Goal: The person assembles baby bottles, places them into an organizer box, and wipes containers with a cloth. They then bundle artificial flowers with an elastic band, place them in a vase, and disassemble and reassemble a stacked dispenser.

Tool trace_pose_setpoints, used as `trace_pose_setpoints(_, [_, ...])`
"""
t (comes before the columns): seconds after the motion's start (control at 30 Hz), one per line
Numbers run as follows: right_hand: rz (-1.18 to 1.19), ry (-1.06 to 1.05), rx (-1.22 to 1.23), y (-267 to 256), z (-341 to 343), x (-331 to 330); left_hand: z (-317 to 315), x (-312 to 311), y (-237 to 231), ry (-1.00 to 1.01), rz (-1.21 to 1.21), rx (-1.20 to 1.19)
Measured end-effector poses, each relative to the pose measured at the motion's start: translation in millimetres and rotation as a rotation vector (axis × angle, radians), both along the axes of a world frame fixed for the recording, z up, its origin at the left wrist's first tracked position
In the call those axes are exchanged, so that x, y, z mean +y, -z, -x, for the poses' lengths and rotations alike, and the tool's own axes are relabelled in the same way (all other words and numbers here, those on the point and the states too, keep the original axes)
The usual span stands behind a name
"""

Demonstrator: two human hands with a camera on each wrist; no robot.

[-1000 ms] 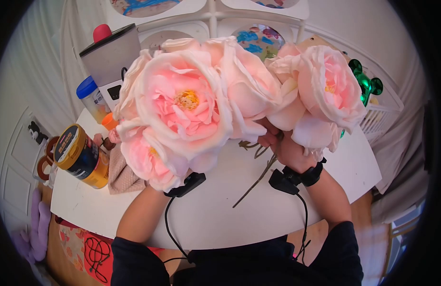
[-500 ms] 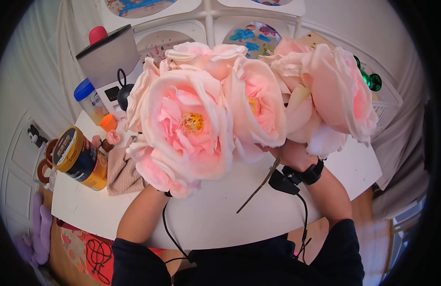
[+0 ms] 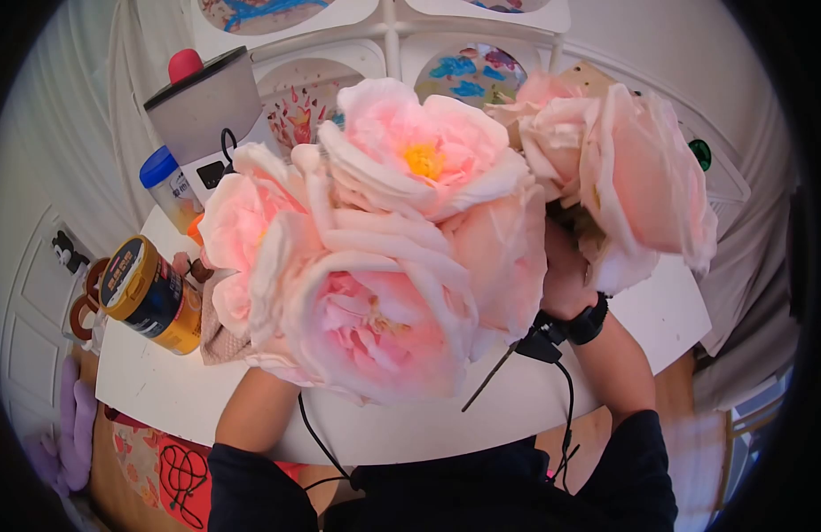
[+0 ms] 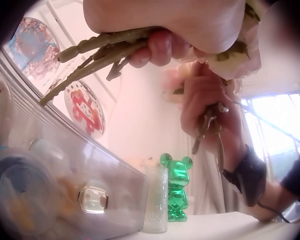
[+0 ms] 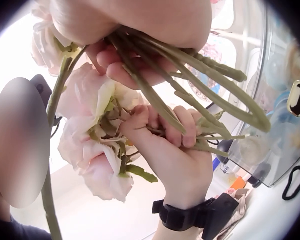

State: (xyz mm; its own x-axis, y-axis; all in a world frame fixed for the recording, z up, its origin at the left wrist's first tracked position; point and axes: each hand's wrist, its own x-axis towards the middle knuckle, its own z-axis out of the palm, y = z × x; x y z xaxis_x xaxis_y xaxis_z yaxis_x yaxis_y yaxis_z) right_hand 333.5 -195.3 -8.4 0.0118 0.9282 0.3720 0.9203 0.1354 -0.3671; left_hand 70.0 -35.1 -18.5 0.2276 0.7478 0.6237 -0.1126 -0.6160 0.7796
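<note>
My left hand (image 5: 175,150) grips the green stems of several large pale pink roses (image 3: 384,328). In the head view these blooms cover that hand. My right hand (image 3: 565,275) holds a second bunch of pink roses (image 3: 645,186) by its stems (image 5: 190,80), with the fingers curled round them. The stem ends stick out beyond both fists. One long thin stem (image 3: 490,377) slants down toward me beside the right wrist. The two bunches are held up side by side over the white table, the left one lower and nearer me.
A ribbed clear glass vase (image 4: 156,200) stands by a shiny green bear figure (image 4: 178,187) and a clear latched box (image 4: 115,195). At the left of the table are a yellow and black tub (image 3: 153,293), a blue-lidded jar (image 3: 169,186) and a pink cloth (image 3: 222,337).
The left hand's roses have tipped and turned, with a yellow-centred bloom now on top and another facing me lower down. The right hand's roses have shifted slightly right and turned away.
</note>
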Motion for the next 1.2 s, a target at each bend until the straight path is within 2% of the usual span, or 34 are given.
trace_pose_setpoints(0.1, [-0.158, 0.050, -0.313, 3, -11, 9, -14, -2, -3, 0.007, 0.025, 0.000])
trace_pose_setpoints(0.13, [-0.157, 0.051, -0.313, -5, 1, 13, -17, 4, -8, 0.008, 0.032, -0.002])
trace_pose_setpoints(0.2, [-0.425, -0.226, 1.133, -24, 37, 24, -25, 5, -12, 0.011, 0.042, -0.005])
trace_pose_setpoints(0.33, [-0.315, -0.267, 1.175, -28, 44, 30, -29, 9, -20, 0.019, 0.056, -0.010])
trace_pose_setpoints(0.43, [-0.218, -0.353, 1.238, -22, 36, 39, -22, -14, -9, 0.023, 0.070, -0.013])
trace_pose_setpoints(0.47, [-0.254, -0.260, 1.361, -21, 46, 36, -31, -9, -13, 0.025, 0.074, -0.014])
trace_pose_setpoints(0.5, [-0.255, -0.260, 1.362, -23, 47, 36, -31, -11, -13, 0.026, 0.079, -0.015])
trace_pose_setpoints(0.57, [-0.297, -0.458, 1.328, -29, 47, 39, -39, -8, -19, 0.027, 0.089, -0.019])
trace_pose_setpoints(0.6, [-0.246, -0.359, 1.473, -36, 50, 39, -23, 6, -25, 0.237, 0.094, 0.055])
trace_pose_setpoints(0.63, [-0.246, -0.362, 1.472, -37, 49, 39, -23, 8, -24, 0.236, 0.092, 0.054])
trace_pose_setpoints(0.7, [-0.155, -0.426, 1.440, -37, 46, 39, -25, 1, -34, 0.216, -0.060, -0.064])
trace_pose_setpoints(0.73, [-0.154, -0.428, 1.439, -38, 48, 37, -29, -24, -55, 0.164, 0.071, -0.109])
trace_pose_setpoints(0.77, [-0.153, -0.402, 1.392, -40, 53, 35, -33, -34, -65, 0.163, 0.072, -0.109])
trace_pose_setpoints(0.83, [-0.148, -0.377, 1.345, -39, 56, 33, -38, -43, -75, 0.124, 0.267, -0.224])
trace_pose_setpoints(0.97, [-0.133, -0.377, 1.292, -31, 59, 33, -36, -39, -65, 0.269, 0.343, -0.234])
trace_pose_setpoints(1.03, [-0.163, -0.384, 1.268, -27, 58, 35, -42, -43, -69, 0.263, 0.376, -0.250])
trace_pose_setpoints(1.1, [-0.205, -0.352, 0.811, -18, 51, 39, -44, -43, -66, 0.257, 0.413, -0.263])
trace_pose_setpoints(1.2, [-0.277, -0.392, 0.760, 7, 43, 38, -39, -40, -53, 0.347, 0.366, -0.250])
